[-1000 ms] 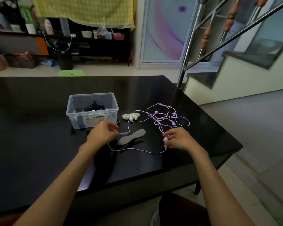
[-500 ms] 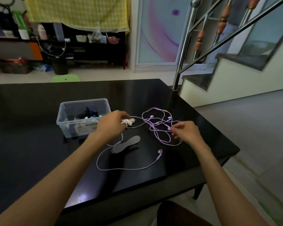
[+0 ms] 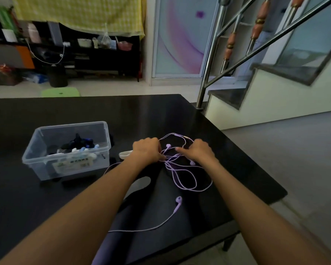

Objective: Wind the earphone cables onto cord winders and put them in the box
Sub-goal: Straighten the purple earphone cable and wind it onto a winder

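**Our hands in the purple tangle**

Closest to us, one purple earbud (image 3: 178, 200) lies by itself on the black table (image 3: 46, 203). Its thin wire runs back toward us and to the left. A little farther on we see a gray cord winder (image 3: 141, 182), lying flat and partly hidden by our left arm.

Next comes the purple cable tangle (image 3: 182, 169), a loose pile of loops on the table. Both our hands are in it. Our left hand (image 3: 146, 150) has curled fingers that pinch some wires together. Our right hand (image 3: 200, 150) rests on the pile with fingers bent; we cannot tell if it grips a wire.

Just left of our left hand, a white cord winder (image 3: 124, 154) peeks out. Farther left stands the clear box (image 3: 46, 169), open on top, with dark and white things inside.
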